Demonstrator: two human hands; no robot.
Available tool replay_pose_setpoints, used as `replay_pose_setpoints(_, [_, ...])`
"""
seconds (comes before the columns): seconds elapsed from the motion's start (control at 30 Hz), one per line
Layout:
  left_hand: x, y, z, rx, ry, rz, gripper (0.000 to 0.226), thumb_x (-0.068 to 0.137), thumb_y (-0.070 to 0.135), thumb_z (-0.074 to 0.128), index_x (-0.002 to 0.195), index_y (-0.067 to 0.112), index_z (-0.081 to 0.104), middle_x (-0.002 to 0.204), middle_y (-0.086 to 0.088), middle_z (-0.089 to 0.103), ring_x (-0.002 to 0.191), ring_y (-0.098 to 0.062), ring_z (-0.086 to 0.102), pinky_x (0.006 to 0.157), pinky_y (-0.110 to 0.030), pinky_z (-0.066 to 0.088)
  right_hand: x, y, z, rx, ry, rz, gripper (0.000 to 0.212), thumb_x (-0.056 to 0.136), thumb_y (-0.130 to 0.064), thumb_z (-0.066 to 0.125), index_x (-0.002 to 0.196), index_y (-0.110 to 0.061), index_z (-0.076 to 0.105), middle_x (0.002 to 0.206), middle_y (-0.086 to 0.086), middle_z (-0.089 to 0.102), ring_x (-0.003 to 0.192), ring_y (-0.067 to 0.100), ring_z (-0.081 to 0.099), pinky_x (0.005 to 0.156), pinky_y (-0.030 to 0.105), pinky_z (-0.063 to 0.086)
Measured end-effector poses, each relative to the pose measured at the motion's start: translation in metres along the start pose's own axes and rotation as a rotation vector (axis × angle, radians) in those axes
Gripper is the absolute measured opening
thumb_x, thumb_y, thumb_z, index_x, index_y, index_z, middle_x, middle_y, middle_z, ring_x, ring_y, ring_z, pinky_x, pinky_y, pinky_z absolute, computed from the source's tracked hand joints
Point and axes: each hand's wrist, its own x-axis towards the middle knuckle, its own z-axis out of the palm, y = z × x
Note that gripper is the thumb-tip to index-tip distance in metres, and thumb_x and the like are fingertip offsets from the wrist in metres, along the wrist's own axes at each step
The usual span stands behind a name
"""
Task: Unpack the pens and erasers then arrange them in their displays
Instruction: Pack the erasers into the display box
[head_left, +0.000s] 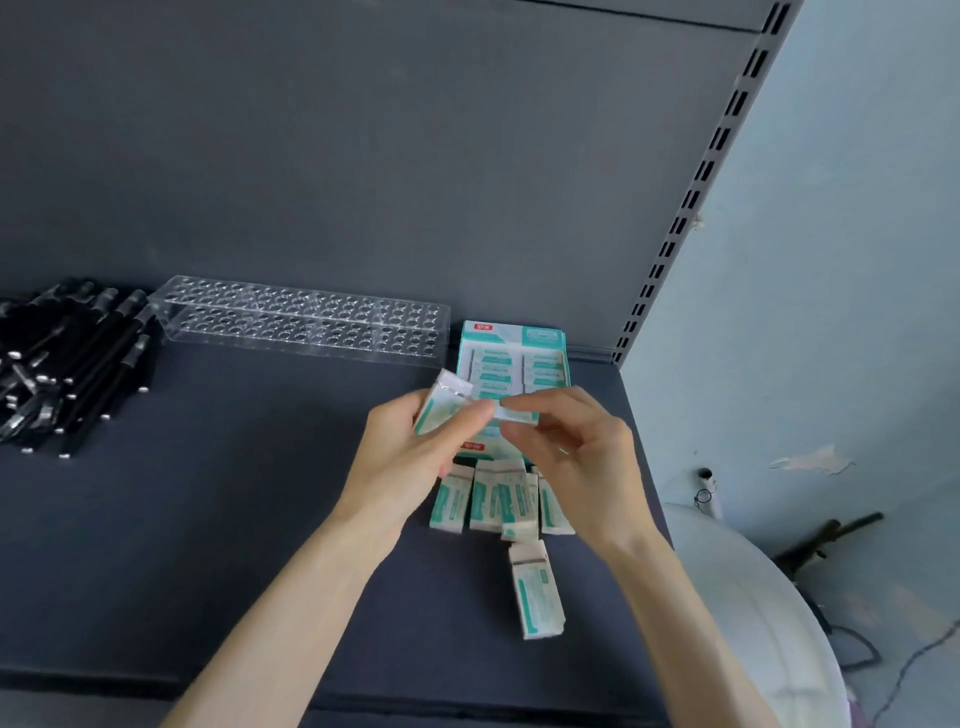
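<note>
Left hand (415, 457): fingers curled round a wrapped eraser (441, 408), held above the shelf (208, 545) just in front of the display box.
Right hand (571, 452): thumb and forefinger pinch a small white piece (519, 414) at the eraser's end. Whether it is wrapper or a second eraser cannot be told.
Single eraser (537, 592): lies alone on the shelf, nearest the front edge, just apart from the row.
Loose erasers (493, 501): short row lying side by side against the front of the display box, partly hidden under the hands.
Display box (511, 358): teal and white, open. Two columns of erasers show in its far part; the near part is hidden by the hands.
Pens (67, 364): black, heaped loose at the left end of the shelf.
Pen rack (301, 322): clear, between pens and display box. No pen stands in any visible hole.
Progress (judged): eraser step in hand, box partly filled, at least five erasers still outside. Pen arranging not yet begun.
Edges: front lip runs beneath the forearms. The shelf's right end lies close beside the display box at the slotted upright (701, 182), with a white round object (753, 597) below and beyond it.
Open room: broad bare surface between pens and erasers; the back panel (415, 156) closes the far side.
</note>
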Motion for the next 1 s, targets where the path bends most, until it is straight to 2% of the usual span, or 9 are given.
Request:
replay_pose_setpoints(0.1, [0.02,0.001,-0.017,-0.016,-0.046,0.008,0.012,0.083,0.022,0.071,0.085,0.01,0.07,0.058,0.01,0.053,0.055,-0.008,0.039,0.058,-0.026,0.035,0.013,0.001,0.009,0.042,-0.011,-0.001,0.029,0.077,-0.002,0.073,0.087,-0.029,0.07,0.096,-0.008,0.063,0.083,0.011,0.065,0.079,0.02,0.052])
replay_pose_setpoints(0.2, [0.031,0.001,-0.025,0.025,-0.125,0.046,0.005,0.082,0.014,0.071,0.087,0.015,0.07,0.068,0.012,0.066,0.055,0.002,0.048,0.056,-0.014,0.04,0.02,0.006,0.011,0.101,-0.004,0.083,0.024,0.075,-0.002,0.074,0.086,-0.024,0.07,0.095,-0.008,0.064,0.089,0.01,0.067,0.083,0.023,0.053])
replay_pose_setpoints(0.3, [0.034,-0.009,-0.023,0.066,-0.127,0.064,0.009,0.087,0.008,0.066,0.084,0.017,0.065,0.062,0.019,0.064,0.052,0.006,0.052,0.052,-0.006,0.038,0.024,0.012,0.01,-0.01,0.022,0.123,0.027,0.074,0.0,0.074,0.081,-0.025,0.07,0.094,-0.01,0.064,0.089,0.008,0.066,0.082,0.02,0.052])
replay_pose_setpoints(0.4, [0.032,-0.019,-0.023,0.053,-0.028,0.035,0.017,0.094,0.016,0.056,0.077,0.017,0.06,0.054,0.02,0.056,0.048,0.004,0.046,0.05,-0.007,0.036,0.027,0.017,0.013,-0.214,0.038,0.142,0.021,0.073,-0.002,0.076,0.08,-0.021,0.072,0.092,-0.014,0.062,0.086,0.003,0.063,0.079,0.016,0.05])
replay_pose_setpoints(0.5, [0.034,-0.027,-0.024,0.026,0.043,-0.01,0.019,0.096,0.022,0.051,0.089,0.008,0.062,0.059,0.014,0.054,0.05,-0.001,0.043,0.049,-0.014,0.038,0.032,0.019,0.015,-0.329,0.006,0.133,0.015,0.073,-0.006,0.077,0.081,-0.017,0.074,0.092,-0.016,0.06,0.083,0.003,0.06,0.072,0.016,0.05])
replay_pose_setpoints(0.6, [0.034,-0.03,-0.021,0.034,0.043,-0.02,0.019,0.096,0.021,0.049,0.092,0.008,0.063,0.063,0.014,0.059,0.055,0.0,0.05,0.051,-0.016,0.043,0.036,0.02,0.017,-0.386,-0.01,0.131,0.014,0.074,-0.004,0.076,0.082,-0.016,0.074,0.093,-0.019,0.058,0.081,0.001,0.058,0.068,0.009,0.046])
replay_pose_setpoints(0.8, [0.034,-0.029,-0.02,0.014,0.026,-0.04,0.019,0.096,0.02,0.05,0.093,0.006,0.063,0.062,0.012,0.059,0.058,-0.001,0.053,0.054,-0.015,0.045,0.042,0.023,0.021,-0.415,-0.058,0.155,0.015,0.078,-0.001,0.072,0.087,-0.013,0.075,0.095,-0.012,0.058,0.081,0.004,0.063,0.076,0.007,0.047])
replay_pose_setpoints(1.0, [0.034,-0.024,-0.019,-0.016,0.006,-0.06,0.033,0.098,0.026,0.045,0.084,0.0,0.06,0.061,0.009,0.055,0.053,-0.002,0.043,0.05,-0.013,0.038,0.043,0.026,0.02,-0.487,-0.104,0.151,0.016,0.084,-0.004,0.067,0.094,-0.013,0.075,0.103,-0.01,0.052,0.081,0.007,0.062,0.081,0.01,0.049])
